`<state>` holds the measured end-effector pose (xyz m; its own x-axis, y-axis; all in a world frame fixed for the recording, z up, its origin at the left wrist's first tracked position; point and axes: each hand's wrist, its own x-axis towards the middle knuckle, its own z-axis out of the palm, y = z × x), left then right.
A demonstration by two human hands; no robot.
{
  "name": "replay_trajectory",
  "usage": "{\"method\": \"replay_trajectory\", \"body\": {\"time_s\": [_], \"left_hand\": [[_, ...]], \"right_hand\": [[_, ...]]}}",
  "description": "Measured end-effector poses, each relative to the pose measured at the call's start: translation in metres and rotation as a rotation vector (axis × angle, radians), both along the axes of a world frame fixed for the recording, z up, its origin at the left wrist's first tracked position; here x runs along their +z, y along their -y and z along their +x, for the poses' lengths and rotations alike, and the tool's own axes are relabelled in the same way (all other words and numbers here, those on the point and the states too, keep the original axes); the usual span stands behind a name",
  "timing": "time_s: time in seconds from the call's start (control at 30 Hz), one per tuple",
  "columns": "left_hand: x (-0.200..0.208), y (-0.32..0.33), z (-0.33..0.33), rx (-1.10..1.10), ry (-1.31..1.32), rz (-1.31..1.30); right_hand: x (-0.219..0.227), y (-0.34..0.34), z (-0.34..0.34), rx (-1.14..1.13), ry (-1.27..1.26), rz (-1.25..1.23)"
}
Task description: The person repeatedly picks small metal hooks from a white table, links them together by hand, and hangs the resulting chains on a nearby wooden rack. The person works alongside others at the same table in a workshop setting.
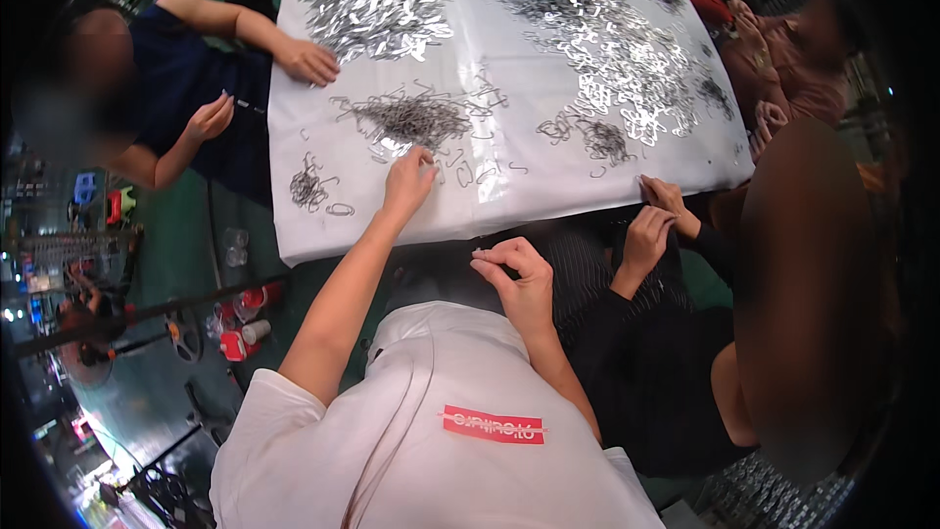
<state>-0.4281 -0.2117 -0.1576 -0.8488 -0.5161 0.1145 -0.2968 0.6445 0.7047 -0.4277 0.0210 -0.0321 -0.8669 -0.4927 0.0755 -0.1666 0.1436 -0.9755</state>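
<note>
My left hand [408, 184] reaches over the white-covered table [372, 225], at the near edge of a heap of thin bent wire hooks [416, 120]. Its fingers curl inward, and whatever is between them is too small to make out. In front of my body, just off the table's near edge, my right hand [521, 274] is raised with thumb and fingertips pinched together. A tiny pale bit shows at those fingertips, its kind unclear. To the left of my left hand lie a small cluster of wire pieces [308, 188] and a single oval link [340, 210].
Larger heaps of shiny metal pieces [377, 15] and wire links [636, 78] cover the far table. A smaller wire pile [602, 140] lies right of centre. Co-workers sit around, one close on my right with both hands [658, 225] raised. Red items [235, 343] stand on the floor at left.
</note>
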Motion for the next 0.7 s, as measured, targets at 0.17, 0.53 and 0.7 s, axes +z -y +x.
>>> {"method": "replay_trajectory", "body": {"time_s": [0.17,0.53,0.7], "left_hand": [[-0.014,0.029,0.016,0.133,-0.024,-0.274],[-0.04,0.057,0.007,-0.061,0.061,-0.565],[-0.033,0.054,0.042,-0.088,-0.059,-0.607]], "right_hand": [[0.0,0.002,0.005,0.031,-0.006,0.023],[0.009,0.016,0.038,-0.011,-0.044,0.131],[0.0,0.03,0.051,-0.025,-0.059,0.126]]}}
